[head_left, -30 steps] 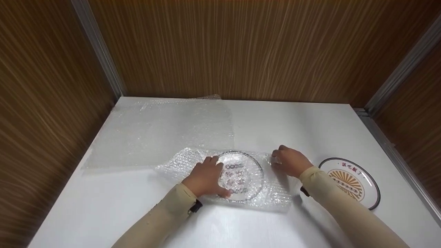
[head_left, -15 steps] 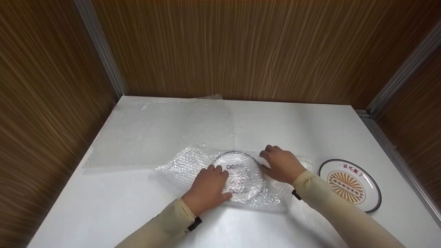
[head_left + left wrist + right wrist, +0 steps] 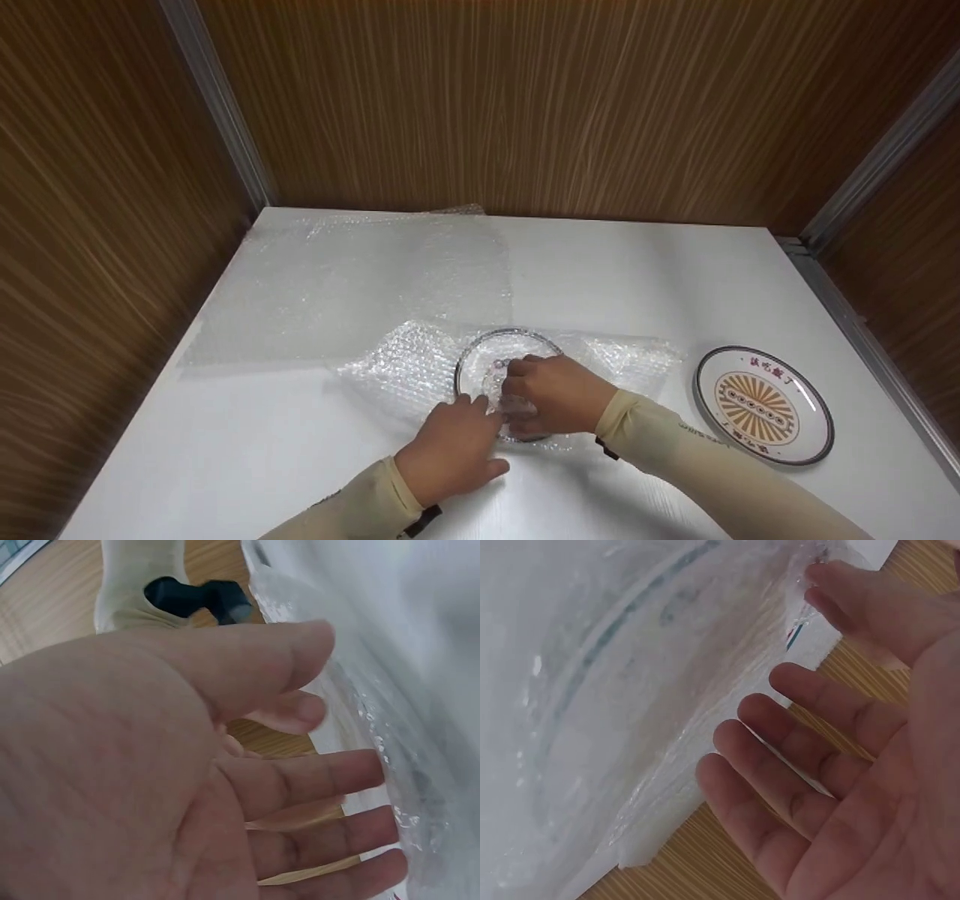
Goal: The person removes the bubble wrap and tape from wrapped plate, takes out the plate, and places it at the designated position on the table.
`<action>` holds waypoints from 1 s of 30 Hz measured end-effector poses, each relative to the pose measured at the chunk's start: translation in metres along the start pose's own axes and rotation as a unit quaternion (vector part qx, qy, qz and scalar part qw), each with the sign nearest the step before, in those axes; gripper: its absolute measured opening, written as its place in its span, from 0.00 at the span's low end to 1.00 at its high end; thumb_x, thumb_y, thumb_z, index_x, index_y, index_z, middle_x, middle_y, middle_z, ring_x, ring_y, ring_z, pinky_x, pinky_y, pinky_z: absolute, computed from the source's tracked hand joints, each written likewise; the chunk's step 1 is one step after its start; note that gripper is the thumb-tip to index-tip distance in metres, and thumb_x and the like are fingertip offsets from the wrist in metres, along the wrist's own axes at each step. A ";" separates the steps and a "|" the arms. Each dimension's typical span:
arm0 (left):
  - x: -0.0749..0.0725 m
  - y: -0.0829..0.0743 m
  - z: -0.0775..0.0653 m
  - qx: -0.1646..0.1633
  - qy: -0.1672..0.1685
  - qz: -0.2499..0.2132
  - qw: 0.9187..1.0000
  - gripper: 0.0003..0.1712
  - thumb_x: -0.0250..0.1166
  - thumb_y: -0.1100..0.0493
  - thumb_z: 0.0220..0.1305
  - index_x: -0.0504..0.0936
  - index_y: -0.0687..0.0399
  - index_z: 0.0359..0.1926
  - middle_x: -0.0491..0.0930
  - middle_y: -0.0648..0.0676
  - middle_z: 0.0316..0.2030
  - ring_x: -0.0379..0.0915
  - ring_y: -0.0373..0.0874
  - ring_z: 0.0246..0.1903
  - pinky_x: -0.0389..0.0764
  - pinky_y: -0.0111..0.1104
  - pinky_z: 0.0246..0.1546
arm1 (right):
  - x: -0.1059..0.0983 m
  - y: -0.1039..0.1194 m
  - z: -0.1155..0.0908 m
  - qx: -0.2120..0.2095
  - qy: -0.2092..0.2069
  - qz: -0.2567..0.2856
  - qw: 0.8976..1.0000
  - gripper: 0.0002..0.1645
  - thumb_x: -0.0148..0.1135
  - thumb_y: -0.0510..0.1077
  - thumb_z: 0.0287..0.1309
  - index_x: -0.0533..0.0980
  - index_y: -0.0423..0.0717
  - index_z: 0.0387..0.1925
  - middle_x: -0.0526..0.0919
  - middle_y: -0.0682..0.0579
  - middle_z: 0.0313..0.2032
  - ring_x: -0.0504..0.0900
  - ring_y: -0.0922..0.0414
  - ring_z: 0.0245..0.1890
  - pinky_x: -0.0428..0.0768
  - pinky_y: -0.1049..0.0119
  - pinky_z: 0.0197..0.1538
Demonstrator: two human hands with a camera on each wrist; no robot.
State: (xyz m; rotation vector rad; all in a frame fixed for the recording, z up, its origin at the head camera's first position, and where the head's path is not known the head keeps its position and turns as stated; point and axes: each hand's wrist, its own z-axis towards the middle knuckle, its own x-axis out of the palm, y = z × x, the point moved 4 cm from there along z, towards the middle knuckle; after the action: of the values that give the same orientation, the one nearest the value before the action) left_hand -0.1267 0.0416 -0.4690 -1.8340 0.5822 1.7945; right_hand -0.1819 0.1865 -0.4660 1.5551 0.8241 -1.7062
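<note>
A round plate with a dark rim lies under clear bubble wrap at the front middle of the table. Straight fingers of my left hand touch the wrap along the plate's near left edge; in the left wrist view its thumb stands apart from them. My right hand reaches over the plate from the right and covers much of its printed middle. In the right wrist view its loosely bent fingers lie against the wrap, thumb apart. The two hands nearly meet at the plate's near side.
A second plate, unwrapped, with an orange ray print and red characters, lies on the white table at the right. Another bubble wrap sheet is spread flat at the back left. Brown wood-grain panels enclose the table.
My right hand has moved left from the wrap's right side onto the plate, and the wrap's near right part has shifted left with it. My left hand has slid slightly toward me.
</note>
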 end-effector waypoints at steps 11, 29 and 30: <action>0.002 0.005 0.004 0.045 -0.023 0.017 0.999 0.09 0.69 0.51 0.66 0.86 0.50 0.41 0.79 0.54 0.37 0.74 0.47 0.35 0.76 0.36 0.24 | 0.012 -0.001 0.008 0.023 -0.002 0.037 0.999 0.20 0.76 0.51 0.43 0.70 0.57 0.17 0.72 0.61 0.25 0.70 0.63 0.24 0.67 0.70 0.21; 0.016 0.036 0.042 0.083 0.097 -0.155 0.980 0.07 0.66 0.62 0.51 0.79 0.43 0.26 0.76 0.45 0.34 0.68 0.44 0.36 0.74 0.35 0.30 | 0.006 -0.003 0.019 0.015 0.032 0.012 0.999 0.19 0.76 0.51 0.50 0.76 0.51 0.13 0.74 0.59 0.22 0.68 0.61 0.17 0.76 0.64 0.23; 0.016 0.036 0.043 0.080 0.105 -0.157 0.979 0.07 0.66 0.62 0.52 0.78 0.43 0.26 0.76 0.45 0.34 0.68 0.44 0.36 0.74 0.35 0.30 | 0.006 -0.004 0.019 0.020 0.039 0.017 0.999 0.20 0.76 0.52 0.50 0.76 0.52 0.13 0.74 0.60 0.22 0.68 0.61 0.17 0.76 0.63 0.23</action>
State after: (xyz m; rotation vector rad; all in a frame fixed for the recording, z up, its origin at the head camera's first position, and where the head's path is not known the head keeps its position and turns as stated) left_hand -0.1820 0.0406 -0.4874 -1.8954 0.4669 1.3218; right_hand -0.1967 0.1726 -0.4701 1.6615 0.8025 -1.6561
